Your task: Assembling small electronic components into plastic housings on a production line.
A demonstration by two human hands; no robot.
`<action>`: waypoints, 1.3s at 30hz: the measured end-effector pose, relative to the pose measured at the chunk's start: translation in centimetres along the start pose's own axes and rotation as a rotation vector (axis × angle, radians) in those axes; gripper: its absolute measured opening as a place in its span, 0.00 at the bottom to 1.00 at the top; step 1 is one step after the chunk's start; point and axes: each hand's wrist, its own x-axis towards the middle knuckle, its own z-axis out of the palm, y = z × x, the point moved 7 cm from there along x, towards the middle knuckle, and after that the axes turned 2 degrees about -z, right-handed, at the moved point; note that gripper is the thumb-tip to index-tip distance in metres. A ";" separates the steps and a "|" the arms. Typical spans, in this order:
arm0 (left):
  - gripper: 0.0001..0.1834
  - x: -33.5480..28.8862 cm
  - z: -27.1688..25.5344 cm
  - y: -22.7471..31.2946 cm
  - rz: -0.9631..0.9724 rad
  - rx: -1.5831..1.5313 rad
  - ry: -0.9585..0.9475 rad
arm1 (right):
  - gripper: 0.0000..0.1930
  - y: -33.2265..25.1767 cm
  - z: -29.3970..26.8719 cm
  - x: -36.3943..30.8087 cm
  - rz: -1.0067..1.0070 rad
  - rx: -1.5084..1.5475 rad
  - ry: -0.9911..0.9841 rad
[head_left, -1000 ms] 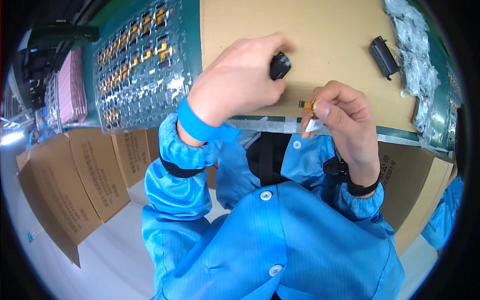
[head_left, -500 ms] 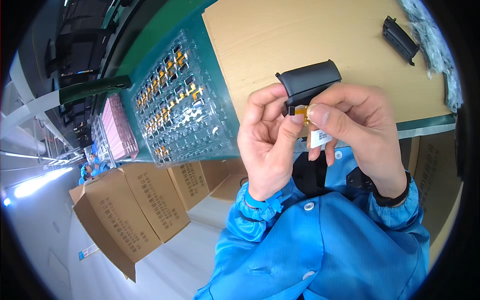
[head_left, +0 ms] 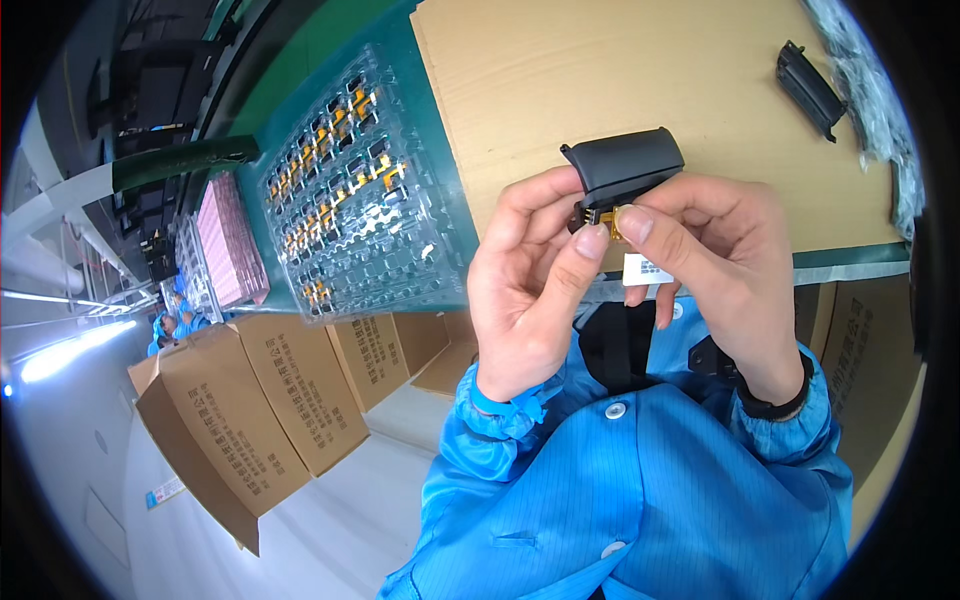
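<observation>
Both hands hold a curved black plastic housing (head_left: 628,165) above the near edge of the cardboard sheet. My left hand (head_left: 535,270) grips its left end, fingers behind and thumb tip in front. My right hand (head_left: 715,260) pinches an orange flex cable (head_left: 612,226) between thumb and fingers, against the housing's lower side. A white label (head_left: 645,270) hangs below the right thumb. The fingers partly hide where the cable meets the housing.
A clear plastic tray (head_left: 350,200) with several orange flex cables lies left on the green bench. A second black housing (head_left: 810,92) rests on the cardboard sheet (head_left: 520,80), beside clear plastic wrap (head_left: 865,90). Open cardboard boxes (head_left: 270,400) stand below the bench; pink packs (head_left: 228,245) sit farther left.
The housing has tilted slightly, and the cable's dark connector end has moved in against it by my left thumb. The hands hold nearly the same place; the view has shifted a little.
</observation>
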 end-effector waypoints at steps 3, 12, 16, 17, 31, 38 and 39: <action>0.20 -0.4 0.2 0.2 0.014 0.011 -0.007 | 0.08 -0.4 -0.1 -0.4 -0.025 -0.051 0.027; 0.20 -0.3 0.4 1.0 0.035 0.096 -0.036 | 0.06 -1.5 -0.1 -0.9 -0.142 -0.104 0.071; 0.19 -0.4 0.8 1.2 0.068 0.053 -0.048 | 0.05 -1.5 -0.1 -0.9 -0.150 -0.130 0.065; 0.18 -0.3 0.9 1.6 0.096 0.019 -0.047 | 0.05 -1.5 0.0 -1.0 -0.158 -0.150 0.061; 0.18 -1.3 -0.4 1.9 0.133 -0.005 0.305 | 0.17 -2.1 -0.8 -0.7 -0.268 -0.488 0.244; 0.16 -1.6 0.3 1.3 0.099 -0.131 0.235 | 0.18 -0.2 0.5 0.7 -0.095 -0.080 0.023; 0.16 -1.6 0.4 1.2 0.104 -0.142 0.243 | 0.18 -0.1 0.4 0.7 -0.121 -0.072 0.027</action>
